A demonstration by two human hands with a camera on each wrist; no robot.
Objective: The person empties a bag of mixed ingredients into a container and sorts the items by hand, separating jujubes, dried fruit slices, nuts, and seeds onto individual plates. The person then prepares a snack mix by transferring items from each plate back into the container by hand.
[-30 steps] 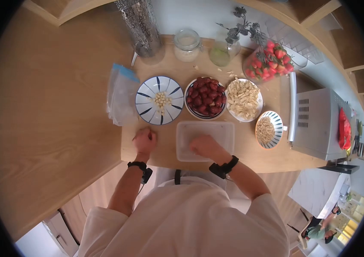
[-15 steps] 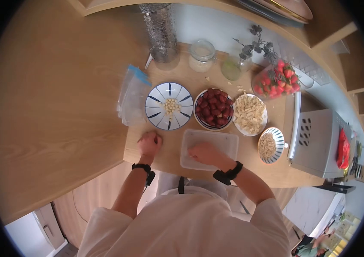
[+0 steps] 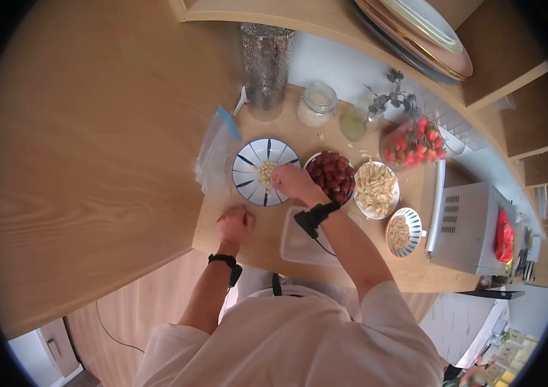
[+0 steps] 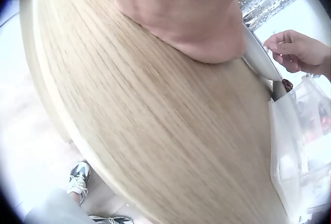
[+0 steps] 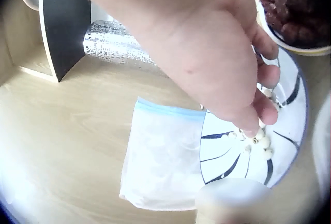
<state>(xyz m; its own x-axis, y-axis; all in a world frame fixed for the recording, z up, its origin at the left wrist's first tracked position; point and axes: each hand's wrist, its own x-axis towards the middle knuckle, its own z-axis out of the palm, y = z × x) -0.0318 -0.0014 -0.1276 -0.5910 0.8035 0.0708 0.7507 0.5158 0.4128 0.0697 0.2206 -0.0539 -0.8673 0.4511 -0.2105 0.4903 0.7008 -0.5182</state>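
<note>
My right hand (image 3: 296,182) reaches over the white plate with blue stripes (image 3: 243,183), its fingertips low among the pale round lotus seeds (image 3: 265,171). In the left wrist view its thumb and fingers pinch a small white seed (image 4: 266,48). My left hand (image 3: 234,226) rests loosely curled on the table, in front of the plate, with nothing seen in it; its fingertips are hidden in the left wrist view. Under my right forearm stands a clear plastic box (image 3: 292,244), partly covered by the arm. A bowl of dark red dates (image 3: 330,177) stands just right of the plate.
Right of the dates are a plate of pale dried slices (image 3: 376,188) and a striped bowl of tan pieces (image 3: 399,229). A zip bag (image 3: 214,155) lies left. Behind stand a glass jar (image 3: 316,106), a vase (image 3: 354,124) and a strawberry container (image 3: 414,148). A grey appliance (image 3: 467,216) stands right.
My right hand has left the plastic box and moved forward and left to the lotus seeds on the plate. My left hand stays in its place on the table. The head view has shifted.
</note>
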